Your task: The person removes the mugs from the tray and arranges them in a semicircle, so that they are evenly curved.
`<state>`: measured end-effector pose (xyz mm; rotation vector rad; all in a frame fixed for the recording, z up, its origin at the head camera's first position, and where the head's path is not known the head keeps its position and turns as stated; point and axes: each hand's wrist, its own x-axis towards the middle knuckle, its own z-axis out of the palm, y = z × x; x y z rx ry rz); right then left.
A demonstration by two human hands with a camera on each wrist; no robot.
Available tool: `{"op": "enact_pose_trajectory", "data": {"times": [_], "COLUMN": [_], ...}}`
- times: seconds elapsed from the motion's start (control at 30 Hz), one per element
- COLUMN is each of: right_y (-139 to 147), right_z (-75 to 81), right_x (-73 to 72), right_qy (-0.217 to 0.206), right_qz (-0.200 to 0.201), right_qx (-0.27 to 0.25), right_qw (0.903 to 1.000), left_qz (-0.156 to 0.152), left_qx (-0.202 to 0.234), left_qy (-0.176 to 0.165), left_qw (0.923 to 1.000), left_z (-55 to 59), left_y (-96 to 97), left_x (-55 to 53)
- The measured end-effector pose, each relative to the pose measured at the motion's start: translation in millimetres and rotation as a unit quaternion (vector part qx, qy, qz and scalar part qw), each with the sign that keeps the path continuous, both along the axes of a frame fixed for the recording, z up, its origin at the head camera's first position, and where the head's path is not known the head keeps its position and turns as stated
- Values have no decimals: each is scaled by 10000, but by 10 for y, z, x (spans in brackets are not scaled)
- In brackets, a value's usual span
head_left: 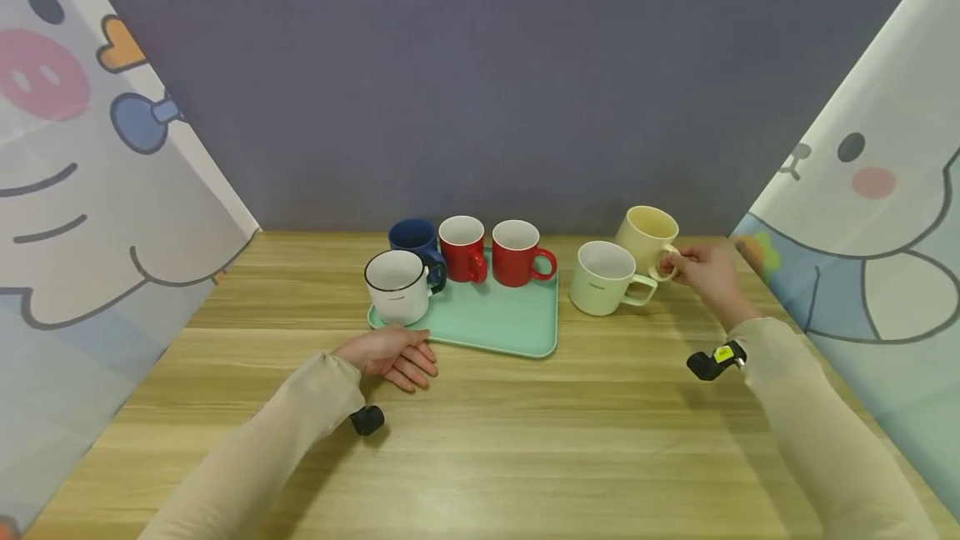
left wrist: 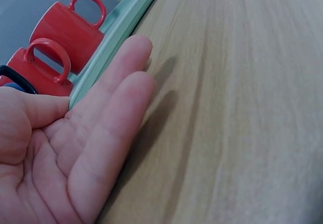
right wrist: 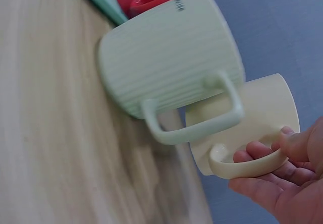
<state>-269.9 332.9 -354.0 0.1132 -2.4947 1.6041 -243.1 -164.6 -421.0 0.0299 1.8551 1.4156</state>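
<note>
My right hand point(head_left: 708, 273) grips the handle of a pale yellow mug point(head_left: 643, 232), its fingers passing through the handle in the right wrist view. A pale green ribbed mug point(head_left: 602, 282) stands just in front and to the left of it, handle to the right. At the front left of a mint-green tray point(head_left: 487, 319), my left hand point(head_left: 393, 354) rests with its thumb touching the rim and its fingers extended, palm partly up. Behind that hand, a white mug with a black rim point(head_left: 396, 294) stands on the tray.
Also on the tray are a dark blue mug point(head_left: 412, 237) and two red mugs, one at the middle point(head_left: 459, 252) and one on the right point(head_left: 516, 255). A grey wall point(head_left: 495, 90) closes off the wooden table point(head_left: 525, 440), with cartoon-printed panels at both sides.
</note>
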Motion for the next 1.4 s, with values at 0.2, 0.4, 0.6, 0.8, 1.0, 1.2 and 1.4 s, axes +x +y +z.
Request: {"op": "enact_pose_trajectory", "data": {"times": [0.2,0.4,0.6,0.8,1.0,1.2,1.4], "right_y": [-63,-68,-73,-74,3,50,112], "right_z": [-51,-90,-167,-209,-181,-120,-68], "right_x": [44,50,59,70,93,111,89], "right_qy": [-203,-286,-171,-236,-601,-546,161], "right_qz": [-62,-239,-304,-220,106,243,-164], "right_qx": [125,659,973,844,596,1256,1835], "right_qw": [9997,9971,9946,9959,9964,9903,9828], "left_qz": [-16,-15,-1,24,-36,-33,-47], "left_qx": [-6,-8,8,9,35,23,74], "left_qy": [3,2,-10,7,-5,-13,-31], "left_qw": [10000,10000,10000,10000,10000,10000,10000], "left_z": [7,0,-17,-27,-34,-36,-35], "left_y": [15,30,15,-2,19,24,19], "left_x": [7,13,24,32,26,31,44]}}
